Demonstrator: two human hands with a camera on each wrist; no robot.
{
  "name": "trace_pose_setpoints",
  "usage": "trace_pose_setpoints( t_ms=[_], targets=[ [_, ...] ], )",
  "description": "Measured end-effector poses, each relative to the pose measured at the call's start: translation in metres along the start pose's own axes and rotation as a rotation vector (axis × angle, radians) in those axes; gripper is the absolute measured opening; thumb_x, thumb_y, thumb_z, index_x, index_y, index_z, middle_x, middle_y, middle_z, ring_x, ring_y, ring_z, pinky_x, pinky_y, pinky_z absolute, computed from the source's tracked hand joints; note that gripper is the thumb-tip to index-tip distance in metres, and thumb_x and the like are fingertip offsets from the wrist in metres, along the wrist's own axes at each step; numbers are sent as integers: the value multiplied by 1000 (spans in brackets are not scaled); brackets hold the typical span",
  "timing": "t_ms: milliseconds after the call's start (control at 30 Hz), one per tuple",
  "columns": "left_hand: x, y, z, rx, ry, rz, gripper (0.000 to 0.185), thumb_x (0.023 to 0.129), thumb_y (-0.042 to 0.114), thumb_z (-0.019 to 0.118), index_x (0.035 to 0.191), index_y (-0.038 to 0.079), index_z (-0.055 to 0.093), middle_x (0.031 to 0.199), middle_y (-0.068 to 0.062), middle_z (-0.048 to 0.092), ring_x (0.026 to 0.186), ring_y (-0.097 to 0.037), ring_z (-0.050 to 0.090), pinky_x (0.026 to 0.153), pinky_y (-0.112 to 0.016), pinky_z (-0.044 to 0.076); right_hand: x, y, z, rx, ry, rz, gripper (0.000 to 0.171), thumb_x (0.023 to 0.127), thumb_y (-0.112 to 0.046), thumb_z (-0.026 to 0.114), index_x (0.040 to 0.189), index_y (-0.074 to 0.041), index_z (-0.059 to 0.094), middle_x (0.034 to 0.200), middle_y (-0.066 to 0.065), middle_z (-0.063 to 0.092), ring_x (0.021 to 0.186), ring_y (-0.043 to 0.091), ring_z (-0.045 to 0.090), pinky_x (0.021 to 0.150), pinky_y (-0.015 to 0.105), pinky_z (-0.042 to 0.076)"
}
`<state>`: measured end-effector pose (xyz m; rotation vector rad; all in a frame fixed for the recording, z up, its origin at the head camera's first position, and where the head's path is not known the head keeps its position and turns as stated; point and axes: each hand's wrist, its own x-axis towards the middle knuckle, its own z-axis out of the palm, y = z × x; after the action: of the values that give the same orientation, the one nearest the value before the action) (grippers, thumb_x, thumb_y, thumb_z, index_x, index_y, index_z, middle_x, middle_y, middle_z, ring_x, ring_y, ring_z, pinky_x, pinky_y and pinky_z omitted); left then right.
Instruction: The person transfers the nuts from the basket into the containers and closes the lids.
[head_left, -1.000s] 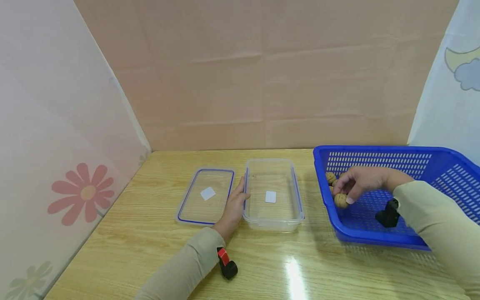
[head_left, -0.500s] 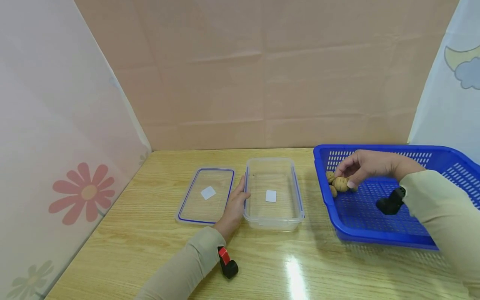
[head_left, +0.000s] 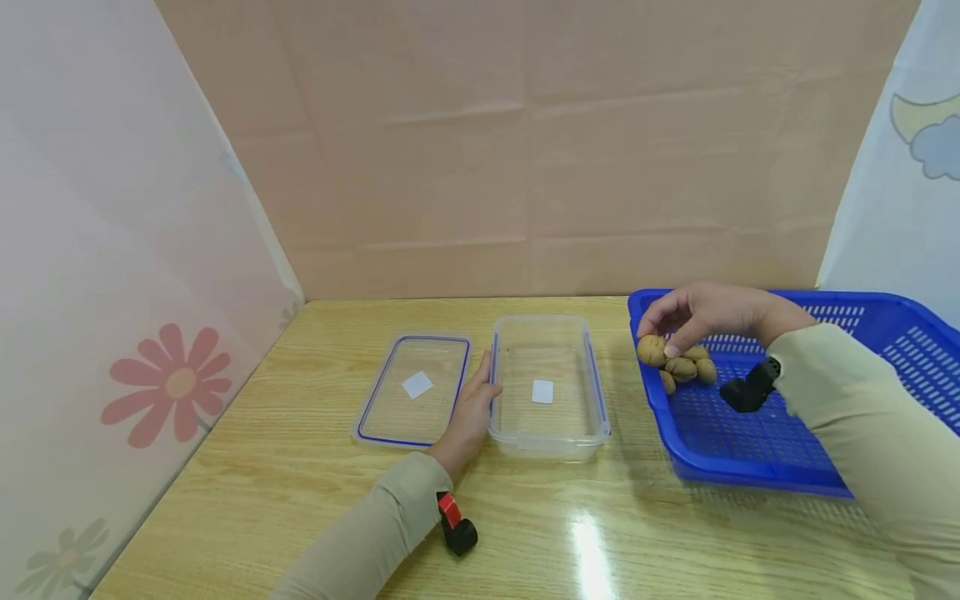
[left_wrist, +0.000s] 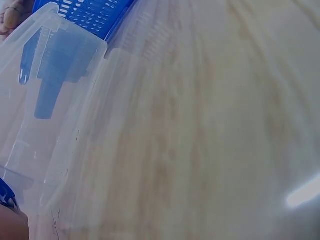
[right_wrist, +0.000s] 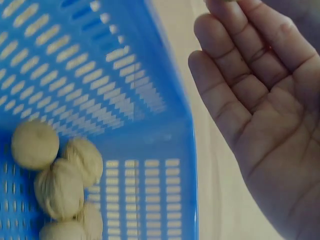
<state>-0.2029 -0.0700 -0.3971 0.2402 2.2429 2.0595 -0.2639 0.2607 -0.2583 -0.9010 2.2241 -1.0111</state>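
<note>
My right hand pinches a walnut between thumb and fingertips, held over the left rim of the blue basket. Beneath and beside it, several walnuts lie in the basket's left part. In the right wrist view the palm is outside the basket wall, the pinched walnut almost wholly beyond the top edge. My left hand rests along the left side of a clear lidless container, its fingers fairly straight and the thumb at the rim. A white label shows on the container's floor.
Left of the container, a clear lid with a blue seal lies flat on the wooden table. Brown paper hangs behind the table. A flowered white sheet borders the left side.
My right hand has lifted a walnut from among the others and moved left and up to the basket's rim, uncovering the walnuts beneath. The left hand and container have stayed in place.
</note>
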Motion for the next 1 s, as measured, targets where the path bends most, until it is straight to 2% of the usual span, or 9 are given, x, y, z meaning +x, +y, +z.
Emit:
trace_pose_setpoints(
  t_ms=[100, 300, 500, 800, 1000],
  targets=[
    [0, 0, 0, 2, 4, -1, 59, 94, 8, 32, 149, 7, 9, 156, -5, 2, 143, -19, -1, 116, -41, 1, 9, -5, 3, -1, 1, -3, 28, 78, -6, 69, 106, -3, 65, 98, -6, 66, 97, 7, 59, 82, 22, 48],
    [0, 0, 0, 19, -1, -5, 59, 95, 9, 33, 149, 6, 8, 156, -5, 1, 143, -21, -1, 115, -42, 1, 26, -11, 8, 19, -54, -105, 28, 80, -3, 67, 107, 2, 62, 96, -6, 65, 91, 10, 61, 75, 27, 53],
    [1, -2, 0, 31, -3, -4, 59, 95, 9, 33, 148, 6, 8, 156, -6, 2, 143, -22, -1, 115, -42, 2, 41, -16, 12, 6, -76, -152, 31, 79, -4, 68, 107, 6, 61, 96, -2, 64, 93, 13, 59, 81, 27, 50],
    [2, -1, 0, 34, 4, 2, 58, 95, 10, 32, 149, 11, 9, 156, -4, 2, 143, -22, -1, 115, -43, 2, 67, -24, 22, -25, -91, -120, 37, 77, -7, 71, 109, 8, 60, 96, 0, 66, 97, 14, 60, 90, 30, 47],
    [3, 1, 1, 19, -10, 7, 60, 95, 9, 32, 149, 12, 7, 156, -3, 1, 143, -20, -1, 116, -42, 2, 80, -28, 30, 1, -93, -81, 40, 76, -7, 73, 111, 7, 60, 99, 5, 65, 98, 18, 59, 87, 31, 48]
  ],
)
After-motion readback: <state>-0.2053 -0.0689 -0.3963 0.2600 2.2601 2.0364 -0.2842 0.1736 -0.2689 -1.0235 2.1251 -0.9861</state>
